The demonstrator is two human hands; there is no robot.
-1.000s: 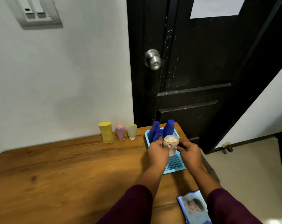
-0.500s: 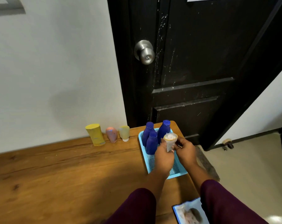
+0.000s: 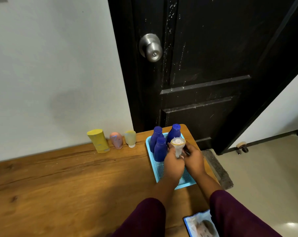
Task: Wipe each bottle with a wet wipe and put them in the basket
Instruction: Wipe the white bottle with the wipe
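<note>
View: head camera, looking down over the table (image 3: 73,189).
Task item: the pale bottle (image 3: 178,148) is hovering cap-up over the middle of the blue basket (image 3: 187,183), which is sitting at the table's far right corner.
Left hand (image 3: 174,167): it is gripping the pale bottle's lower body, fingers wrapping round it from the left.
Right hand (image 3: 194,159): its fingers are curling against the bottle's right side, just under the wide cap, and steadying it.
Wipe: none is showing clearly; one may be lying hidden between the fingers and the bottle.
Basket contents: three blue bottles (image 3: 160,149) are standing upright at the basket's far end, touching one another.
Waiting items: a yellow tube (image 3: 98,141), a pink tube (image 3: 116,140) and a pale green tube (image 3: 130,138) are standing cap-down along the table's far edge, against the wall.
Wipes pack (image 3: 201,224): it is lying at the table's near right edge.
Handling: the pale bottle is likely light, stiff plastic, and slippery if damp.
Hold point: the narrow body below the cap is offering the surest grip, as the flared cap is stopping any slide.
Placement: it is calling for an upright set-down on the bare mesh near the blue bottles, without knocking them.
</note>
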